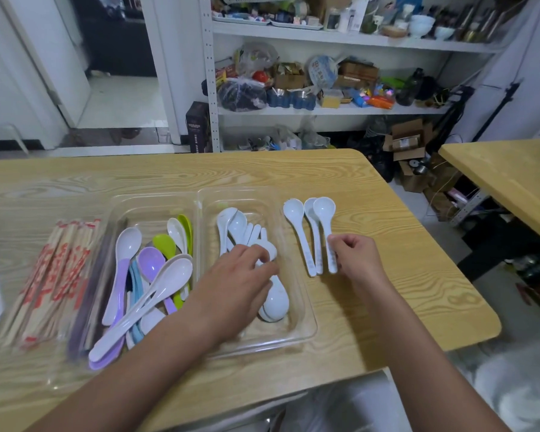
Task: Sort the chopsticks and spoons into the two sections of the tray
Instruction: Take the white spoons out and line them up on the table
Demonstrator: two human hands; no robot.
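A white metal shelving unit [325,110] crammed with clutter fills the upper centre, an open doorway [119,67] at upper left.

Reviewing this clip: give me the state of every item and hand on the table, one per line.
Clear tray: two sections, both holding spoons.
Coloured spoons: heaped in the left section.
White spoons: piled in the right section.
Three white spoons: on the table right of the tray.
Wrapped chopsticks: bundled left of the spoons, unsorted.
Left hand: down among the white spoons.
Right hand: pinching a handle of the three spoons.

White spoons [312,235] beside clear tray [306,310] (chopsticks [53,275] left).
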